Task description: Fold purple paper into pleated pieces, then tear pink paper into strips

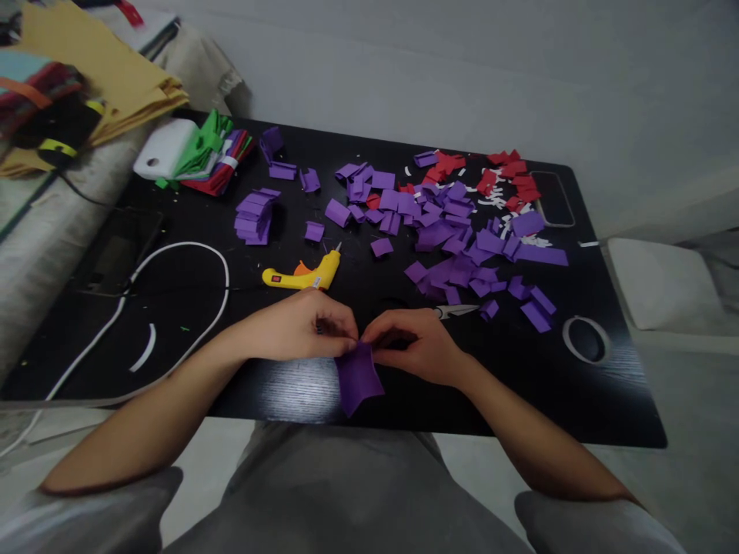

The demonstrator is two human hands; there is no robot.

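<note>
Both hands meet just below the middle of the frame. The left hand (303, 327) pinches the top edge of a creased purple piece (359, 377) between thumb and fingertips, and the right hand (419, 346) has its fingertips at the same edge, just beside the left's; whether it grips or only touches is hard to tell. The piece hangs below the fingertips at the lower center, its bottom edge bent into a point, over the black surface (490, 392).

Just above the left hand lies a yellow glue gun (289, 278) with an orange trigger, its nozzle directed to the upper right. Scissors (459, 310) show partly beyond the right hand, blades toward the right. Above them, right of center, spreads a heap of purple pieces (456, 271), some folded, some flat. Red pieces (523, 188) and white scraps (492, 202) lie at the upper right, and a pale ring (568, 345) rests at the right.

Left of center, near the top, stands a fanned purple stack (254, 218). A white cable (227, 281) loops across the left. At the upper left are a green bundle (199, 150), a white block (165, 150) and tan sheets (98, 54).
</note>
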